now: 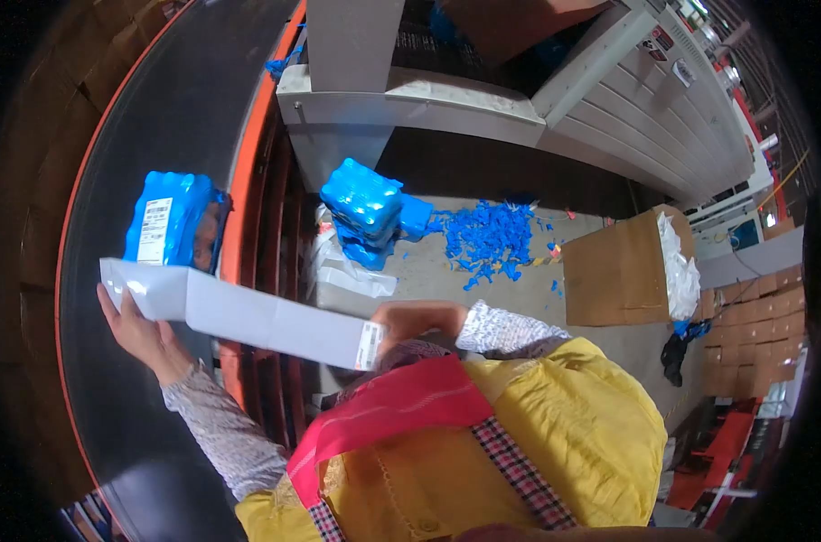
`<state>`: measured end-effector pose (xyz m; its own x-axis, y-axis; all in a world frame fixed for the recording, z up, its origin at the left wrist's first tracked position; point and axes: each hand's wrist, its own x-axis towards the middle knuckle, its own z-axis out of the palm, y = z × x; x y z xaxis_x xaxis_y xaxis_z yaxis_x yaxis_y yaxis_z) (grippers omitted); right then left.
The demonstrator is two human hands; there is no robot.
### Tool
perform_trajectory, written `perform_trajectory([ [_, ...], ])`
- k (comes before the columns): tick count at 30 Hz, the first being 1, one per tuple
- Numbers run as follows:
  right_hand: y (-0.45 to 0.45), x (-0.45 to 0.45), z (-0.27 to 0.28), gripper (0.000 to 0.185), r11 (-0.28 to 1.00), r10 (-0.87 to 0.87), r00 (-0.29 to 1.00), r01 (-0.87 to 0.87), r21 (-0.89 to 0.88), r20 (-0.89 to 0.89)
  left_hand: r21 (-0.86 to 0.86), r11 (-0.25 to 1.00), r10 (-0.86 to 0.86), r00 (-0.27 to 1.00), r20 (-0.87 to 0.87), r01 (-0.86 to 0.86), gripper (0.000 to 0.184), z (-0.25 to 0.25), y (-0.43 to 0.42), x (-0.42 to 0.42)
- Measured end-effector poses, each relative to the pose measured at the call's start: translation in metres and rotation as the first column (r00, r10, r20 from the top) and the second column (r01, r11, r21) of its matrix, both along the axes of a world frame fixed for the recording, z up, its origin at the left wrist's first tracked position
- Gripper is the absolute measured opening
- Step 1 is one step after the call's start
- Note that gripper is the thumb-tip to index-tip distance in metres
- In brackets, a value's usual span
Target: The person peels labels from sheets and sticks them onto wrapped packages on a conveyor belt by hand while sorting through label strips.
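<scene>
A long white strip of label paper [275, 323], creased into panels, stretches between my two hands. My left hand [144, 336] grips its far end, with fingertips showing along the lower edge. My right hand [421, 322] is closed at the other end, beside a printed barcode label [369, 345]; some of its fingers are hidden. Just beyond my left hand, a blue plastic-wrapped pack [186, 217] stands on the dark conveyor belt [180, 99]. That pack bears a white printed label [154, 230], and the strip overlaps its lower edge.
An orange rail [248, 172] edges the conveyor. Blue wrapped packs [363, 203] are stacked on the floor beside scattered blue plastic scraps [490, 237]. To the right stands a cardboard box [614, 271] with white plastic inside. A large pale machine [464, 113] spans the back.
</scene>
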<state>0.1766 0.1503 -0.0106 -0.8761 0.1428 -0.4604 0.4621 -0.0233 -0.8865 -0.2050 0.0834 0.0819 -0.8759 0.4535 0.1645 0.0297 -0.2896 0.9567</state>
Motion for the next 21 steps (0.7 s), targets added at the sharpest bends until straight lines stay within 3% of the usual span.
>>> perform_trajectory([
  [2,0.007,0.037,0.005,0.03,0.945,0.083,0.975,-0.142,0.294,0.205,0.156,0.988,-0.031,0.994,0.104,0.014,0.053,-0.002,0.015,0.025],
  [5,0.004,0.11,0.01,0.034,0.977,-0.096,0.99,0.114,0.181,-0.106,0.158,0.987,-0.047,0.995,0.087,0.033,0.054,-0.028,0.037,0.037],
  [6,0.001,0.132,0.017,0.033,0.971,-0.194,0.977,0.204,0.126,-0.085,0.127,0.991,-0.043,0.997,0.065,0.035,0.055,-0.029,0.041,0.054],
  [8,-0.009,0.17,0.038,0.032,0.925,-0.377,0.926,0.378,0.026,-0.023,-0.151,0.988,-0.06,0.981,-0.185,0.032,0.059,-0.056,0.041,0.07],
  [10,-0.013,0.196,0.041,0.029,0.854,-0.52,0.818,0.504,-0.132,-0.245,-0.262,0.965,-0.093,0.907,-0.412,-0.02,0.062,-0.098,0.045,0.078],
  [12,-0.016,0.196,0.059,0.032,0.757,-0.653,0.706,0.627,-0.187,-0.276,-0.478,0.87,-0.253,0.943,-0.216,0.124,0.061,-0.098,0.019,0.126],
  [14,-0.015,0.19,0.08,0.033,0.705,-0.708,0.644,0.661,-0.255,-0.289,-0.656,0.695,-0.497,0.856,-0.142,0.295,0.064,-0.086,-0.017,0.188],
  [16,-0.01,0.174,0.085,0.032,0.7,-0.714,0.621,0.651,-0.294,-0.324,-0.437,0.589,-0.724,0.684,0.088,0.68,0.071,-0.066,-0.047,0.258],
  [17,-0.009,0.166,0.086,0.031,0.696,-0.717,0.609,0.646,-0.313,-0.338,-0.285,0.585,-0.784,0.619,0.039,0.759,0.072,-0.061,-0.055,0.29],
  [18,-0.009,0.158,0.084,0.031,0.711,-0.703,0.626,0.641,-0.291,-0.339,-0.13,0.554,-0.831,0.556,-0.025,0.822,0.073,-0.056,-0.06,0.316],
  [20,-0.011,0.143,0.077,0.03,0.737,-0.674,0.656,0.628,-0.25,-0.34,-0.044,0.572,-0.819,0.566,-0.095,0.819,0.08,-0.047,-0.057,0.347],
  [21,-0.009,0.138,0.079,0.028,0.732,-0.68,0.658,0.633,-0.251,-0.323,0.185,0.609,-0.779,0.625,-0.045,0.772,0.07,-0.037,-0.046,0.364],
])
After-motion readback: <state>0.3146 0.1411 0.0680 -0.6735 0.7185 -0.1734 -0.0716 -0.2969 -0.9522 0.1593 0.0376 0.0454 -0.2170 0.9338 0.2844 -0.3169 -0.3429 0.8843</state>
